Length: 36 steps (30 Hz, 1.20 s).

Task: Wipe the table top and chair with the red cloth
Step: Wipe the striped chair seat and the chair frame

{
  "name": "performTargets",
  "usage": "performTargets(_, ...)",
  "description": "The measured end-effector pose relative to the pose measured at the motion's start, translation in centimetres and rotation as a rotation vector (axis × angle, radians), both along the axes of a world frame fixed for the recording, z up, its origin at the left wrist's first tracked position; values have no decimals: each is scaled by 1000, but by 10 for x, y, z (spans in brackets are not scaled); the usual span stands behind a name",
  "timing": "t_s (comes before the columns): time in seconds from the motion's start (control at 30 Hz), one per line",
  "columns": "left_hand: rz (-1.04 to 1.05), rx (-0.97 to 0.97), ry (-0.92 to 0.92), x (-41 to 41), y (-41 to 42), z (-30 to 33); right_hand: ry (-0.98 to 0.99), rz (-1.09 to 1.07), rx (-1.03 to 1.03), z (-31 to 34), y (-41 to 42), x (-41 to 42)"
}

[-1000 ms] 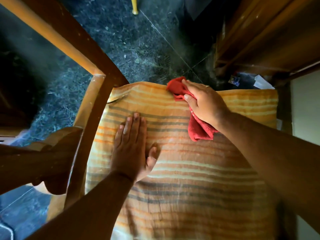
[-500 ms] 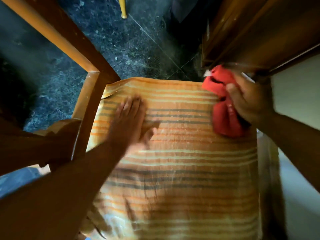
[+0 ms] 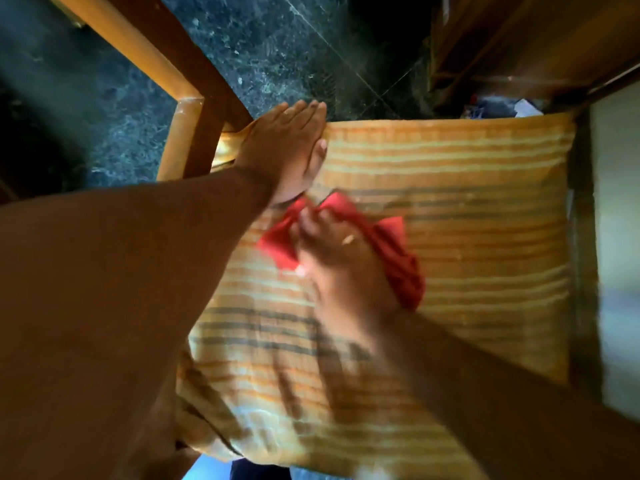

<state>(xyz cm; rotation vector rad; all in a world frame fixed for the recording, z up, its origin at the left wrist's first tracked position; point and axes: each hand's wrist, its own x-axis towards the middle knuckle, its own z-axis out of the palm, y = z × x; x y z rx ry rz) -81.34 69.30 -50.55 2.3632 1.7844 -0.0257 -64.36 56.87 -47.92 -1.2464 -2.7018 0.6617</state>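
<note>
Seat cover [image 3: 467,188]: striped orange cloth over the chair seat, fills the frame from 6 to 12 o'clock; near edge at 6 is rumpled and hangs off the corner.
Right hand [image 3: 341,268]: dead centre, blurred w/ motion. Fingers curled down, mostly closed, bunching the red cloth against the seat.
Red cloth [image 3: 398,258]: under and around the right hand; one flap pokes out at the hand's 10 o'clock, a thick wad trails at its 3 to 4 o'clock. Lies on the seat, approx mid-cover.
Left hand [image 3: 287,147]: further out at 11 o'clock, flat and fully spread, fingers together, gripping nothing; palm presses the cover's far left corner, fingertips reach past the far edge. Heel sits just beside the red flap.
Chair frame [image 3: 180,140]: wooden rail and post at 10 o'clock, touching the cover's far left corner.
Floor [image 3: 270,39]: dark speckled stone at 12 o'clock, beyond the seat.
Wood furniture [image 3: 519,46]: at 1 o'clock, can't tell if it's the table.
Step (judged): chair seat mid-wipe; table top not visibly dealt with.
Risk 1: cover is loose, so a hard stroke toward 6 could drag it off the seat, esp. if the left palm lifts.
Risk 2: the two hands nearly meet; next stroke toward 11 could bump the left wrist.
Risk 3: loose wad at 4 o'clock may slip from the grip, leaving bare fingers rubbing the cover.
</note>
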Motion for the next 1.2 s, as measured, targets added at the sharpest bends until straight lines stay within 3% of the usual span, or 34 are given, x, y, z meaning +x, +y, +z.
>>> performTargets(0.1,-13,9,6,-2,0,-2,127,305,-172,6,-104,-16)
performTargets(0.23,11,9,-9,-1,-1,0,103,547,-291,19,-111,23)
performTargets(0.3,22,-4,-8,0,-2,3,119,442,-323,35,-80,45)
performTargets(0.4,27,-35,-1,0,-1,5,286,-119,-253,49,-3,81)
performTargets(0.47,12,-56,1,0,0,5,188,-183,-193,44,36,89)
performTargets(0.53,6,-75,-6,0,2,5,-106,-56,-89,24,45,76)
performTargets(0.6,-7,-102,-17,-1,6,7,-240,17,21,11,36,53)
performTargets(0.73,-13,-132,-52,-1,11,9,-5,78,30,1,-2,-22)
performTargets(0.83,-6,-127,-83,-3,9,8,41,374,-64,-5,-46,-81)
performTargets(0.9,0,-110,-101,-2,8,7,2,550,-108,-2,-63,-80)
performTargets(0.97,8,-74,-109,0,7,4,51,596,-57,-4,-50,-45)
performTargets(1.07,13,-35,-91,2,7,0,36,427,78,-5,15,28)
performTargets(1.2,11,-28,-64,1,7,-1,-200,-253,253,4,137,97)
